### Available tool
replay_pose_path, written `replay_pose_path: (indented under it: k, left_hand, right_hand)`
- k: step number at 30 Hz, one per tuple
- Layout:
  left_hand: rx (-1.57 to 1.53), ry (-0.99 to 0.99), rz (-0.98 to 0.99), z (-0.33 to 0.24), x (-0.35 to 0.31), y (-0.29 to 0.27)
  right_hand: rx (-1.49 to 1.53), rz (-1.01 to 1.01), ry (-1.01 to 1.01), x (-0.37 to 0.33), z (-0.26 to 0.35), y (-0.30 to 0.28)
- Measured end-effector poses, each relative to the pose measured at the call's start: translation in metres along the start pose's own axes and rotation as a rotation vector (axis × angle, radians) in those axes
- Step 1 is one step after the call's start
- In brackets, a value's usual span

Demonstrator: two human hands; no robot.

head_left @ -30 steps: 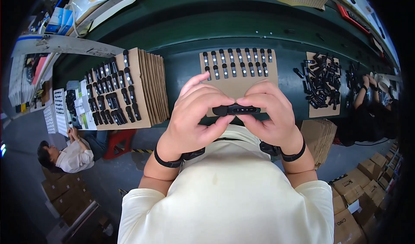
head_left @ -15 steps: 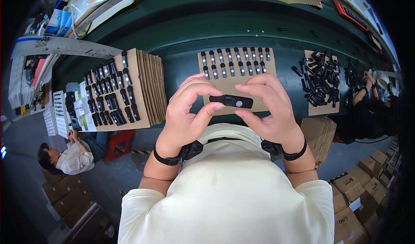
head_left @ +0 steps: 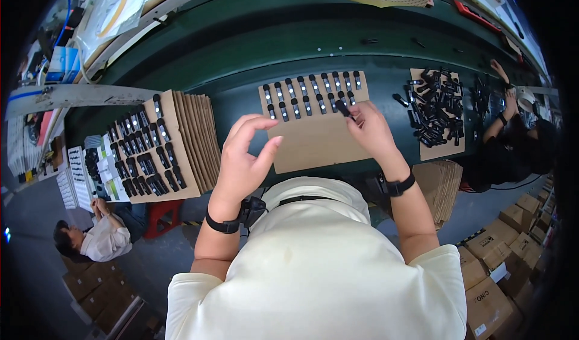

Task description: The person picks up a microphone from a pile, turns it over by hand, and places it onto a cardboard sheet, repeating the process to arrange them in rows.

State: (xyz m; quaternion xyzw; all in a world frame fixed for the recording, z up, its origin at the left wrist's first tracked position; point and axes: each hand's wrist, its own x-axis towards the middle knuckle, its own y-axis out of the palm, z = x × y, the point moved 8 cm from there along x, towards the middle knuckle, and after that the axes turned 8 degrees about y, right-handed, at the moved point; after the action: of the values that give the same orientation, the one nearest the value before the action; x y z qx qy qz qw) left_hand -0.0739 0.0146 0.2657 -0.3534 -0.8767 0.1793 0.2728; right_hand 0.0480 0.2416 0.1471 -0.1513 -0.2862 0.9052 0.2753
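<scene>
A small black microphone (head_left: 344, 110) with a foam-like rounded tip is pinched in the fingers of my right hand (head_left: 372, 130). It is tilted over the right end of the nearer of two rows on a brown cardboard sheet (head_left: 316, 142). Similar microphones (head_left: 307, 105) lie side by side in those rows, tips away from me, pale round spots facing up. My left hand (head_left: 244, 154) hovers at the sheet's left edge, thumb and forefinger apart, with nothing between them.
To the right, a loose pile of black microphones (head_left: 435, 108) covers another cardboard piece. On the left, a stack of cardboard sheets (head_left: 196, 129) bears several rows of them. A person (head_left: 99, 234) sits at far left; another person (head_left: 522, 141) works at far right.
Both hands held the microphone horizontally in front of me. My left hand has let go, while my right hand has carried it forward to the row's right end.
</scene>
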Motion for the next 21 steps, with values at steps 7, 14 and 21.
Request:
replay_pose_path:
  k: [7,14,21]
  left_hand:
    - [0.028,-0.101,0.04,0.037,0.005,0.008]
    - [0.068,-0.167,0.072,0.056,0.016,0.016]
    - [0.065,-0.201,0.085,0.07,0.022,0.021]
  right_hand:
    - [-0.224,0.005,0.39,0.044,-0.169,0.015]
    - [-0.378,0.06,0.545,0.065,-0.186,0.027]
    - [-0.393,0.09,0.587,0.076,-0.191,0.033]
